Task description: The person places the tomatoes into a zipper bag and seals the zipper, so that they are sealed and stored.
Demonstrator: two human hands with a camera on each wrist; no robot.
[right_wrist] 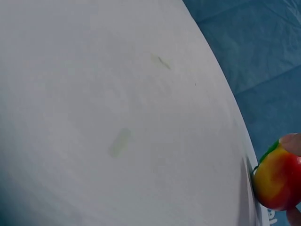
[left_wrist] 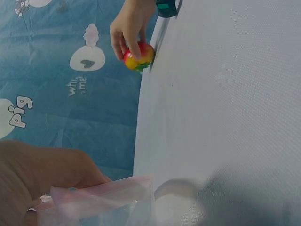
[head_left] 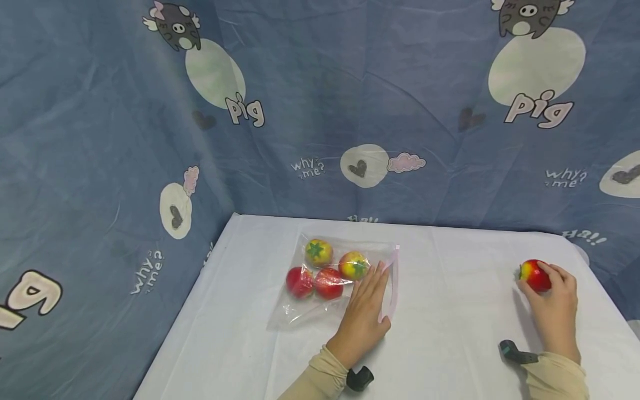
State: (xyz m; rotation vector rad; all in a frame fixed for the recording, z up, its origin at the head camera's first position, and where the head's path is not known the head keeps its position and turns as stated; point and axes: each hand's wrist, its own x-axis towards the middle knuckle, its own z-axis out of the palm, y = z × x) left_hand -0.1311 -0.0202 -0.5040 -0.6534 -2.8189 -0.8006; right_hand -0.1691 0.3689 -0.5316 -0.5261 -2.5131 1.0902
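A clear zip bag [head_left: 290,314] with a pinkish zip strip lies flat, holding several red and yellow toy fruits [head_left: 329,283]; some show a green leafy crown. My left hand [head_left: 362,316] rests on the bag's right part beside the strip, fingers straight. In the left wrist view the pinkish strip [left_wrist: 117,190] stands up next to that hand [left_wrist: 51,172]. Far to the right, my right hand [head_left: 557,308] pinches another red-and-yellow toy fruit [head_left: 535,276] between thumb and fingers. Its green crown faces left, away from the palm. The right wrist view shows this fruit [right_wrist: 277,181] from its yellow side.
A white cloth [head_left: 450,289] covers the table. Blue printed fabric [head_left: 320,122] hangs behind the table and along its left side. Dark camera mounts [head_left: 515,353] stick out beside both wrists, close over the cloth. A wide stretch of cloth separates the hands.
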